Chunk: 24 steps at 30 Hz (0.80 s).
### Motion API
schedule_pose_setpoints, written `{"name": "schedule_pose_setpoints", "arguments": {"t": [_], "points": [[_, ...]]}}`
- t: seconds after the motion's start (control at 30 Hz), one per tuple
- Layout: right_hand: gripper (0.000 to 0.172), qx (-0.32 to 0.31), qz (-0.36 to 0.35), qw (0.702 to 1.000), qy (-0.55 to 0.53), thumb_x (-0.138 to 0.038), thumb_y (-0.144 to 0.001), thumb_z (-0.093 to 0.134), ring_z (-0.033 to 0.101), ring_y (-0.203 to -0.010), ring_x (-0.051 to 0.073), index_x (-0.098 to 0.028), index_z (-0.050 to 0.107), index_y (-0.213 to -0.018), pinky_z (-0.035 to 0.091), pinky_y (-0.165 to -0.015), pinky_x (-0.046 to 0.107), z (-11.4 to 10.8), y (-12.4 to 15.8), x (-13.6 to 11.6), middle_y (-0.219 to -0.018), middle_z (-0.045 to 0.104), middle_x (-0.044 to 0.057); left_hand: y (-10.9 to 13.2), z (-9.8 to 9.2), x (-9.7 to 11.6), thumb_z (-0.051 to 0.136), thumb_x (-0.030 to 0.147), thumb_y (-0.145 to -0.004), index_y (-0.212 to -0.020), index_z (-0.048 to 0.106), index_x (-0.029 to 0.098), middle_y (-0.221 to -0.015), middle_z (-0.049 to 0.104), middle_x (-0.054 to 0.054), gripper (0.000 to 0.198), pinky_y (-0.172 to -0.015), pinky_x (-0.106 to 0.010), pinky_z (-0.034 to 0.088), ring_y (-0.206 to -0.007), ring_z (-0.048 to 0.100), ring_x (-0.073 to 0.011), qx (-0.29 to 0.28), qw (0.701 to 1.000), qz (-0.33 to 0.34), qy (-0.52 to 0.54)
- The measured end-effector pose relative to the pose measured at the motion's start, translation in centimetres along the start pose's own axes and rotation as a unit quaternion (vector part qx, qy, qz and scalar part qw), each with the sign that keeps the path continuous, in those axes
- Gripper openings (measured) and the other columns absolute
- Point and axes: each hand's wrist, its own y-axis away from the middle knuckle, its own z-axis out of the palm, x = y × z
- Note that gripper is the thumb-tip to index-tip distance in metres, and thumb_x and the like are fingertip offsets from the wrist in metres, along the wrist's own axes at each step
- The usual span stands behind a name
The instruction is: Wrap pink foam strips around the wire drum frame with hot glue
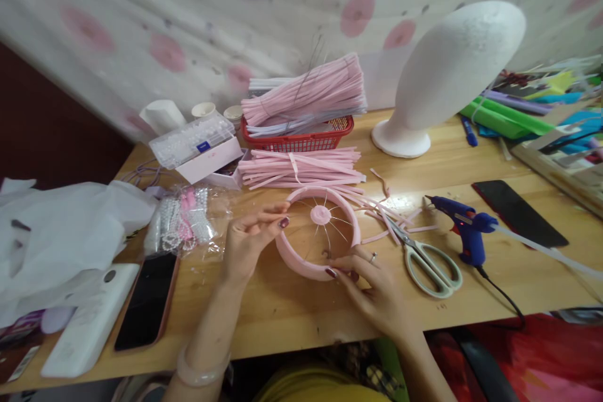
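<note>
A pink ring (pixel 301 264) with thin wire spokes and a small pink hub (pixel 320 214) lies on the wooden table (pixel 292 308) in front of me. My left hand (pixel 249 242) pinches the ring's left rim between thumb and fingers. My right hand (pixel 372 282) grips the ring's near rim, fingers curled on it. Pink strips (pixel 301 169) lie in a loose heap just behind the ring.
Scissors (pixel 431 264) and a blue glue gun (pixel 464 226) lie to the right, a dark phone (pixel 518 213) beyond. A red basket (pixel 301 135) of pink strips and a white foam head (pixel 452 69) stand behind. Left: bead bags (pixel 183 220), a phone (pixel 148 301), a white box (pixel 89 320).
</note>
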Motion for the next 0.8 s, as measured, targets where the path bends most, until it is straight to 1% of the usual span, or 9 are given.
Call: {"name": "schedule_pose_setpoints", "arguments": {"t": [0.07, 0.2, 0.23, 0.3, 0.43, 0.5, 0.57, 0.63, 0.8], "points": [[0.01, -0.001, -0.001, 1.0, 0.004, -0.016, -0.096, 0.061, 0.063, -0.071, 0.014, -0.022, 0.069, -0.095, 0.047, -0.061, 0.023, 0.0, 0.0, 0.1, -0.08, 0.064, 0.001, 0.0, 0.1, 0.2, 0.09, 0.037, -0.07, -0.074, 0.077, 0.023, -0.08, 0.078, -0.002, 0.019, -0.088, -0.03, 0.057, -0.081, 0.072, -0.0153, -0.012, 0.998, -0.038, 0.053], [0.011, -0.004, -0.004, 1.0, 0.001, -0.017, -0.098, 0.059, 0.064, -0.072, 0.014, -0.022, 0.068, -0.094, 0.047, -0.062, 0.024, -0.1, 0.0, 0.1, -0.081, 0.065, 0.002, 0.7, -0.4, 1.5, 0.087, 0.045, -0.074, -0.074, 0.073, 0.023, -0.056, 0.069, 0.002, 0.026, -0.059, -0.024, 0.058, -0.05, 0.063, -0.0109, -0.053, 0.989, -0.092, 0.102], [0.011, -0.005, -0.005, 1.0, -0.001, -0.017, -0.098, 0.059, 0.064, -0.072, 0.014, -0.022, 0.068, -0.093, 0.048, -0.062, 0.024, -0.1, 0.0, 0.1, -0.081, 0.065, 0.002, 0.9, -0.9, 1.9, 0.088, 0.045, -0.072, -0.074, 0.074, 0.022, -0.053, 0.067, 0.003, 0.027, -0.054, -0.022, 0.057, -0.048, 0.062, -0.0105, -0.049, 0.99, -0.098, 0.092], [0.011, -0.004, -0.006, 1.0, -0.001, -0.018, -0.098, 0.059, 0.064, -0.072, 0.014, -0.022, 0.068, -0.093, 0.048, -0.061, 0.024, -0.1, 0.0, 0.1, -0.081, 0.065, 0.002, 1.3, -2.5, 2.6, 0.093, 0.043, -0.064, -0.071, 0.075, 0.02, -0.051, 0.067, 0.002, 0.031, -0.05, -0.019, 0.055, -0.047, 0.064, -0.011, -0.001, 0.996, -0.085, 0.041], [0.011, 0.004, -0.008, 1.0, -0.001, -0.017, -0.097, 0.059, 0.064, -0.071, 0.014, -0.021, 0.068, -0.093, 0.049, -0.061, 0.023, 0.0, -0.1, 0.1, -0.081, 0.066, 0.002, 1.7, -6.7, 3.5, 0.099, 0.034, -0.049, -0.067, 0.076, 0.019, -0.059, 0.073, 0.0, 0.033, -0.047, -0.021, 0.056, -0.049, 0.066, -0.013, 0.164, 0.986, -0.003, -0.041], [0.01, 0.007, -0.005, 1.0, -0.001, -0.016, -0.097, 0.06, 0.064, -0.071, 0.013, -0.021, 0.068, -0.093, 0.049, -0.062, 0.023, 0.1, -0.1, 0.0, -0.081, 0.065, 0.001, 1.8, -8.5, 3.7, 0.098, 0.029, -0.046, -0.065, 0.075, 0.021, -0.06, 0.074, 0.002, 0.031, -0.049, -0.021, 0.057, -0.051, 0.067, -0.013, 0.201, 0.978, 0.026, -0.047], [0.01, 0.009, -0.005, 1.0, 0.0, -0.016, -0.096, 0.06, 0.064, -0.07, 0.013, -0.021, 0.068, -0.093, 0.049, -0.062, 0.023, 0.1, -0.2, -0.1, -0.08, 0.064, 0.001, 1.8, -9.4, 3.7, 0.098, 0.027, -0.044, -0.063, 0.075, 0.022, -0.062, 0.074, 0.003, 0.031, -0.051, -0.02, 0.057, -0.051, 0.066, -0.0111, 0.211, 0.976, 0.043, -0.043], [0.01, 0.011, -0.008, 1.0, 0.003, -0.016, -0.096, 0.06, 0.063, -0.071, 0.014, -0.021, 0.068, -0.093, 0.05, -0.063, 0.023, 0.1, -0.2, -0.3, -0.081, 0.064, 0.001, 1.8, -9.6, 3.5, 0.097, 0.028, -0.045, -0.064, 0.074, 0.022, -0.063, 0.074, 0.003, 0.03, -0.052, -0.02, 0.057, -0.051, 0.065, -0.0099, 0.211, 0.975, 0.051, -0.04], [0.011, 0.017, -0.002, 1.0, 0.011, -0.015, -0.096, 0.061, 0.063, -0.071, 0.014, -0.022, 0.068, -0.093, 0.049, -0.062, 0.023, 0.1, -0.1, -0.6, -0.082, 0.065, 0.002, 2.0, -8.4, 2.1, 0.093, 0.034, -0.056, -0.074, 0.076, 0.019, -0.064, 0.073, -0.001, 0.029, -0.056, -0.022, 0.056, -0.056, 0.066, -0.0125, 0.19, 0.98, 0.028, -0.043]]}}
